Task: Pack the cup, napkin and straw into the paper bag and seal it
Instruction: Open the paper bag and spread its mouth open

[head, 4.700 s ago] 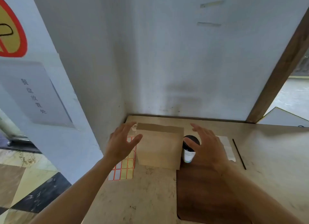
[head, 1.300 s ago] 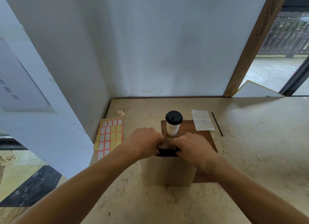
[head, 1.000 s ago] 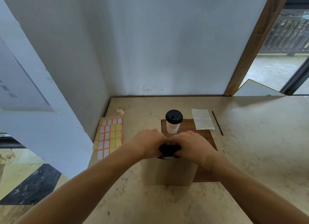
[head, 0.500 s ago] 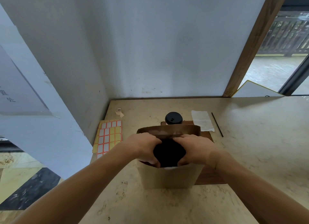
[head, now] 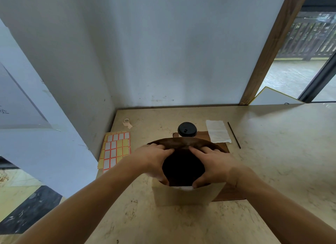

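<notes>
A brown paper bag [head: 183,196] stands upright on the counter in front of me, its mouth spread wide and dark inside. My left hand [head: 154,160] grips the left side of the rim and my right hand [head: 212,163] grips the right side, fingers inside the opening. Behind the bag stands the cup [head: 187,130] with a black lid, only its top showing. A white napkin [head: 218,131] lies flat to the right of the cup. The thin black straw [head: 234,135] lies just right of the napkin.
A dark wooden board [head: 227,192] lies under the bag and cup. A sheet of yellow and white stickers [head: 116,149] lies at the left by the wall. A small tape roll [head: 126,122] sits in the back left corner. White walls close the left and back.
The bag went from a flat, narrow opening to a wide round mouth as both hands pulled its rim apart. Its far rim now hides most of the cup.
</notes>
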`<state>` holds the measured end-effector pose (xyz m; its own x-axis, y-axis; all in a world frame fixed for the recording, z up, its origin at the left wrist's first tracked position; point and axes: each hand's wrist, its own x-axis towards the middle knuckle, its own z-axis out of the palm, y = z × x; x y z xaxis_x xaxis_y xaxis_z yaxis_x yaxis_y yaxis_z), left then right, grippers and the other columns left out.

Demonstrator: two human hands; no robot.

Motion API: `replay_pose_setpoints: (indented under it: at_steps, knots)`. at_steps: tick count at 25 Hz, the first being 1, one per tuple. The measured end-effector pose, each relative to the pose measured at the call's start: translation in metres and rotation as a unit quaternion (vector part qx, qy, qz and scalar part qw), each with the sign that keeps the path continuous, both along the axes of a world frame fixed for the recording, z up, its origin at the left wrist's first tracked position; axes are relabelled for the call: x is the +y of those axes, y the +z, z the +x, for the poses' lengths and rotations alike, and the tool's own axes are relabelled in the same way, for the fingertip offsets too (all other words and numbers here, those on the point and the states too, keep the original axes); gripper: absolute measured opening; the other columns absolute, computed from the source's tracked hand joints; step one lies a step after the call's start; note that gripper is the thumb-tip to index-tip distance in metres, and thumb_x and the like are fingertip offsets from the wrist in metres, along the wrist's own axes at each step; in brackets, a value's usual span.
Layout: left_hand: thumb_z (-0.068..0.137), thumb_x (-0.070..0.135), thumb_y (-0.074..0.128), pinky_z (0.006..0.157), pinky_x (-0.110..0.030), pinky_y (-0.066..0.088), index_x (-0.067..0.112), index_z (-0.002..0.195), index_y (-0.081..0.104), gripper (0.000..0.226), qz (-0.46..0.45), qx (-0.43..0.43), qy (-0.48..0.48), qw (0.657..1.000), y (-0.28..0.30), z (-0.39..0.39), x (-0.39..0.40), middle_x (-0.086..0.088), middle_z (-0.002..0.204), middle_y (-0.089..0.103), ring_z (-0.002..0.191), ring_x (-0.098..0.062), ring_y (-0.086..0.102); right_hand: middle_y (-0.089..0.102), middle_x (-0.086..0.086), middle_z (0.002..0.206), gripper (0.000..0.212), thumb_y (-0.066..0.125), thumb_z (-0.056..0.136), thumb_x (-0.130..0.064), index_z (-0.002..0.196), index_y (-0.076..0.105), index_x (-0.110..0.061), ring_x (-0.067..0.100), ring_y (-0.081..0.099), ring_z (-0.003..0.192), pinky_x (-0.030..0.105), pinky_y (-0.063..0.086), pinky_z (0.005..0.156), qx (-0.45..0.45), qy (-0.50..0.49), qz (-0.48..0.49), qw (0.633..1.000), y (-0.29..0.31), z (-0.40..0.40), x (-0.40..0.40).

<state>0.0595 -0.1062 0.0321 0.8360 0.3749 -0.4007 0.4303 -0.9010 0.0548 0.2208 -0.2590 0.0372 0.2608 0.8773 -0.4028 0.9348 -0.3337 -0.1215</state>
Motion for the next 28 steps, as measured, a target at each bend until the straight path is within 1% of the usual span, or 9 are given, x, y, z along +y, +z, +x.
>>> replay_pose_setpoints:
  at_steps: [4, 6, 10, 12, 15, 19, 24, 26, 28]
  knots:
    - [0.068, 0.061, 0.07, 0.092, -0.037, 0.043, 0.031, 0.139, 0.038, 0.083, 0.033, -0.063, 0.005, 0.997, -0.007, 0.009, -0.001, 0.003, 0.131, 0.053, 0.116, -0.021, 0.048, 0.03, -0.004, 0.152, 0.122, 0.071, 0.058, -0.073, 0.15, -0.004, -0.041, 0.029, 0.039, 0.131, 0.042, 0.041, 0.103, -0.008, -0.026, 0.008, 1.0, -0.004, -0.009, 0.009]
    - [0.071, 0.064, 0.064, 0.097, -0.039, 0.039, 0.03, 0.133, 0.044, 0.074, 0.055, -0.101, 0.02, 0.993, -0.014, 0.009, -0.003, 0.002, 0.125, 0.057, 0.113, -0.021, 0.05, 0.028, -0.005, 0.154, 0.123, 0.07, 0.058, -0.073, 0.15, -0.004, -0.04, 0.028, 0.04, 0.131, 0.042, 0.04, 0.105, -0.007, -0.042, 0.006, 0.999, -0.005, -0.011, 0.009]
    - [0.065, 0.073, 0.064, 0.112, -0.043, 0.022, 0.032, 0.144, 0.03, 0.095, 0.031, -0.074, 0.0, 0.997, -0.015, 0.007, 0.004, 0.0, 0.141, 0.046, 0.131, -0.025, 0.037, 0.03, -0.006, 0.154, 0.123, 0.067, 0.059, -0.077, 0.151, -0.002, -0.037, 0.023, 0.042, 0.131, 0.039, 0.04, 0.105, -0.015, -0.067, 0.016, 0.998, 0.002, -0.005, 0.005]
    - [0.064, 0.072, 0.066, 0.113, -0.044, 0.019, 0.032, 0.147, 0.025, 0.1, 0.022, -0.05, -0.01, 0.998, -0.01, 0.015, 0.005, -0.001, 0.145, 0.042, 0.134, -0.026, 0.033, 0.031, -0.005, 0.152, 0.123, 0.067, 0.057, -0.077, 0.151, -0.002, -0.037, 0.022, 0.045, 0.128, 0.038, 0.042, 0.102, -0.018, -0.069, 0.017, 0.997, 0.004, -0.002, 0.005]
    - [0.064, 0.07, 0.067, 0.112, -0.045, 0.021, 0.032, 0.144, 0.032, 0.095, 0.025, -0.027, -0.001, 0.999, -0.003, 0.032, -0.002, -0.001, 0.141, 0.046, 0.131, -0.026, 0.037, 0.029, -0.002, 0.153, 0.124, 0.068, 0.057, -0.077, 0.152, -0.003, -0.038, 0.023, 0.045, 0.128, 0.037, 0.044, 0.101, -0.003, -0.075, 0.008, 0.997, 0.001, 0.006, 0.007]
    - [0.068, 0.065, 0.069, 0.115, -0.045, 0.017, 0.031, 0.138, 0.041, 0.083, 0.054, -0.034, 0.037, 0.997, -0.003, 0.047, -0.008, -0.001, 0.139, 0.049, 0.131, -0.026, 0.038, 0.026, 0.002, 0.157, 0.126, 0.07, 0.06, -0.074, 0.152, -0.007, -0.035, 0.027, 0.034, 0.138, 0.041, 0.036, 0.111, 0.07, -0.081, -0.016, 0.994, -0.004, 0.024, 0.013]
    - [0.062, 0.07, 0.069, 0.115, -0.047, 0.013, 0.036, 0.147, 0.025, 0.102, 0.053, 0.023, 0.049, 0.997, -0.004, 0.042, -0.006, -0.003, 0.147, 0.04, 0.136, -0.029, 0.03, 0.028, 0.001, 0.156, 0.138, 0.075, 0.05, -0.073, 0.147, -0.019, -0.041, 0.026, 0.033, 0.138, 0.04, 0.03, 0.113, 0.159, -0.053, -0.052, 0.984, -0.011, 0.037, 0.019]
    - [0.061, 0.073, 0.068, 0.115, -0.047, 0.012, 0.036, 0.148, 0.022, 0.104, 0.056, 0.036, 0.052, 0.996, -0.004, 0.039, -0.005, -0.002, 0.148, 0.039, 0.137, -0.029, 0.03, 0.032, 0.001, 0.153, 0.138, 0.076, 0.051, -0.07, 0.146, -0.02, -0.043, 0.026, 0.036, 0.136, 0.039, 0.035, 0.11, 0.174, -0.047, -0.054, 0.982, -0.014, 0.039, 0.02]
    - [0.064, 0.072, 0.067, 0.115, -0.047, 0.012, 0.036, 0.146, 0.026, 0.099, 0.051, 0.035, 0.061, 0.996, -0.004, 0.039, -0.004, -0.002, 0.147, 0.041, 0.136, -0.029, 0.031, 0.038, 0.002, 0.147, 0.13, 0.08, 0.057, -0.061, 0.146, -0.014, -0.046, 0.027, 0.044, 0.128, 0.041, 0.047, 0.101, 0.186, -0.061, -0.034, 0.98, -0.014, 0.042, 0.023]
